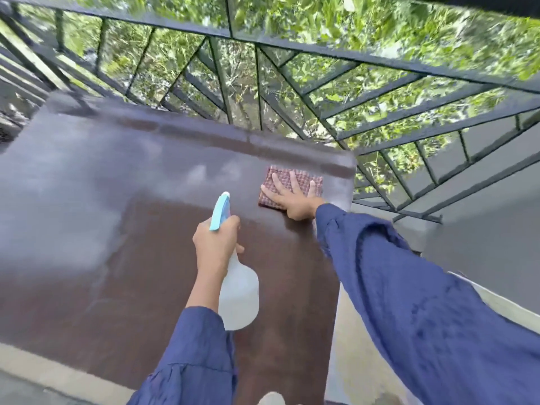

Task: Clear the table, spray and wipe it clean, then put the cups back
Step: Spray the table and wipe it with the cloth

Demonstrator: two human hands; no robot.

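**Brown table under wipe: cloth close to the far right corner**

Your right grip (292, 200) lies flat with fingers spread, pressing the checked cloth (304, 175) onto the table (117, 229) close to its far right corner. Your left grip (216, 244) is clenched round the neck of the spray bottle (238, 293), which you hold above the table's middle with the nozzle pointing forward. No cups are in view.

Risks, as judged:
- A stroke carried past the corner would take the cloth off the edge, toward the railing (292, 54). Only your flat palm pins it.
- Squeezing the trigger from this position may wet your right sleeve rather than the table.
- A pale film covers the left half. Left unwiped, it may dry in streaks, and cups set back on it would leave rings.
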